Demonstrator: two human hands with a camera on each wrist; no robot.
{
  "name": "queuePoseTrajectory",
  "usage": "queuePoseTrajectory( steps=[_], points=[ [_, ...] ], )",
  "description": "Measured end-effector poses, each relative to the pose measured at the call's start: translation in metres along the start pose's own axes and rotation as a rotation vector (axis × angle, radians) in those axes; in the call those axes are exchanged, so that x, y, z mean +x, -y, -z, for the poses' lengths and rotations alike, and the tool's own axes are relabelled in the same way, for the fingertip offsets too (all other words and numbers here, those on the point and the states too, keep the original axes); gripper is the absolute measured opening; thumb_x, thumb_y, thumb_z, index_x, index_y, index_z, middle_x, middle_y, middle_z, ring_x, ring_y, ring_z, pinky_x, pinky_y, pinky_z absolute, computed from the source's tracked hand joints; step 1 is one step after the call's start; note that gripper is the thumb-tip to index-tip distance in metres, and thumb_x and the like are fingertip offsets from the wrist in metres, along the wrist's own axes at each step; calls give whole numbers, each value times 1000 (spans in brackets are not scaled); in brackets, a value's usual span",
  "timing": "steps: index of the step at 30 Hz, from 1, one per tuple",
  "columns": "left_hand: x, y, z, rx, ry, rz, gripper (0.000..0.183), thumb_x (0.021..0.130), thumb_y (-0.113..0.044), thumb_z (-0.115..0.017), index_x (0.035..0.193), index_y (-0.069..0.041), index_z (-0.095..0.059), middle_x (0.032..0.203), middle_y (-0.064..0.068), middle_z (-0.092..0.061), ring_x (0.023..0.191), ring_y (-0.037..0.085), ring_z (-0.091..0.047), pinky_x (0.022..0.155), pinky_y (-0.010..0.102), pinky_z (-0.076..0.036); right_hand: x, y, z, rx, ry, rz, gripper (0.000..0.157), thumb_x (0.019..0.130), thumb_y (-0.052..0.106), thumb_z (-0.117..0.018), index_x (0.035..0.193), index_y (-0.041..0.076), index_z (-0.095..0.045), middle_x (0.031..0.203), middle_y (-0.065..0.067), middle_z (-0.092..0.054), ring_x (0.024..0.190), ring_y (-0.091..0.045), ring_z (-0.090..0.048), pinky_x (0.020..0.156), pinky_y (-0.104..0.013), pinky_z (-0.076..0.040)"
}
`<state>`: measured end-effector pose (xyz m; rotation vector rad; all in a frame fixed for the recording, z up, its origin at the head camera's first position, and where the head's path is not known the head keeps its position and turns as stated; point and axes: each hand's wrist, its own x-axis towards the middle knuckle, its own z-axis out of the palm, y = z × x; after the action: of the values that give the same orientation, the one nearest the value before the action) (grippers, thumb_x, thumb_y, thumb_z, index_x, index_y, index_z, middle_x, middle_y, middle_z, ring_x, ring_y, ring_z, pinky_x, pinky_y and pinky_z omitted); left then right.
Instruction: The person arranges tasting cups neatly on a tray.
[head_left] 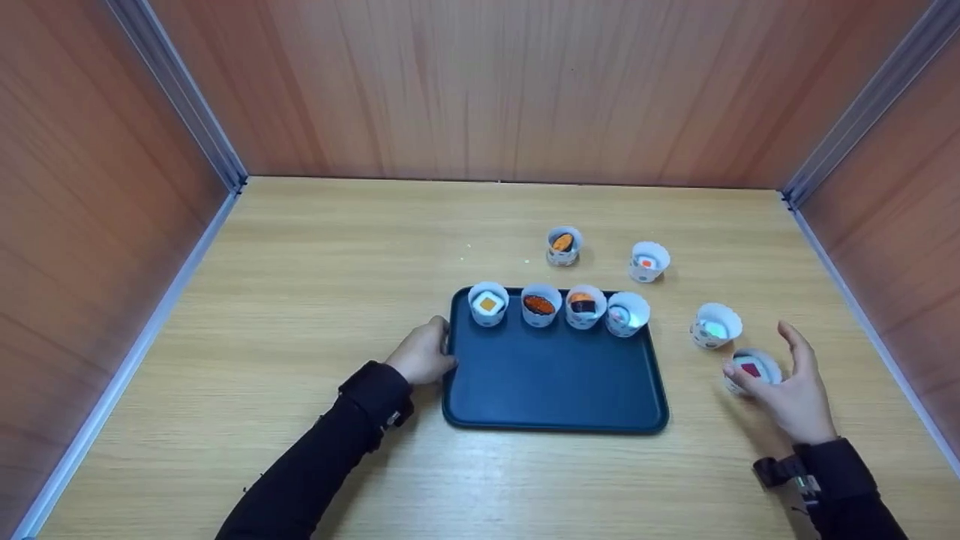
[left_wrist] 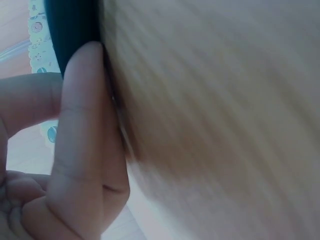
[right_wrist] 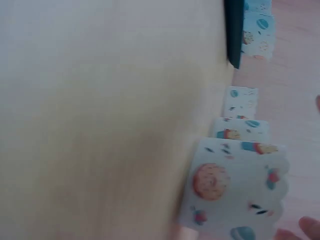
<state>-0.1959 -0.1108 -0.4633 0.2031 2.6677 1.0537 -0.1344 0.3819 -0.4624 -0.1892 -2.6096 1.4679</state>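
My left hand [head_left: 424, 354] grips the left edge of a dark blue-green tray [head_left: 555, 382]. In the left wrist view, the finger and thumb pinch the tray's rim [left_wrist: 75, 30]. Along the tray's back edge stand several white printed paper cups [head_left: 487, 305] with small sushi-like pieces inside. At the right, my right hand [head_left: 787, 390] is spread around a paper cup [head_left: 759, 369] holding a white piece with a dark red top. The thumb crosses its near side; the forefinger stands away from it. The right wrist view shows this cup's pastry-print side [right_wrist: 235, 190] close up, fingertips [right_wrist: 310, 227] apart from it.
Just behind and left of the right hand's cup is another cup with a pale green piece [head_left: 715, 326]. Behind the tray stand a cup with an orange piece [head_left: 564, 246] and one with a red-and-white piece [head_left: 649, 262]. Wooden panels [head_left: 495, 90] enclose the table.
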Motion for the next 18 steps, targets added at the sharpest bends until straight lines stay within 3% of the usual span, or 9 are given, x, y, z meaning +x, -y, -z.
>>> queuePoseTrajectory(
  steps=[4, 8, 13, 18],
  points=[
    [0, -1, 0, -7, -4, 7, 36, 84, -2, -67, 116, 3, -52, 79, 7, -55, 67, 18, -53, 60, 27, -42, 0, -4, 3, -64, 96, -105, 108, 86, 24, -75, 155, 1, 5, 160, -30, -2, 144, -53, -8, 116, -63, -16],
    [0, 0, 0, -5, -9, 5, 36, 83, -2, -67, 115, 3, -52, 78, 6, -54, 67, 18, -52, 60, 27, -42, 2, -5, 4, -174, 174, -158, 103, 88, 23, -73, 154, -4, 1, 155, -36, -16, 137, -51, -28, 107, -55, -30],
    [0, 0, 0, -4, -13, 0, 36, 82, -1, -67, 115, 3, -52, 78, 6, -54, 67, 18, -52, 60, 28, -42, 4, -5, 5, -208, 202, -170, 92, 89, 21, -71, 152, -7, -11, 146, -37, -29, 128, -48, -36, 103, -57, -33],
    [0, -1, 0, -12, -10, -3, 36, 81, -1, -68, 113, 3, -52, 80, 7, -55, 69, 18, -53, 62, 28, -43, 3, -5, 6, -218, 200, -183, 87, 88, 19, -70, 150, -8, -14, 145, -37, -31, 128, -49, -37, 103, -59, -34]
  ],
)
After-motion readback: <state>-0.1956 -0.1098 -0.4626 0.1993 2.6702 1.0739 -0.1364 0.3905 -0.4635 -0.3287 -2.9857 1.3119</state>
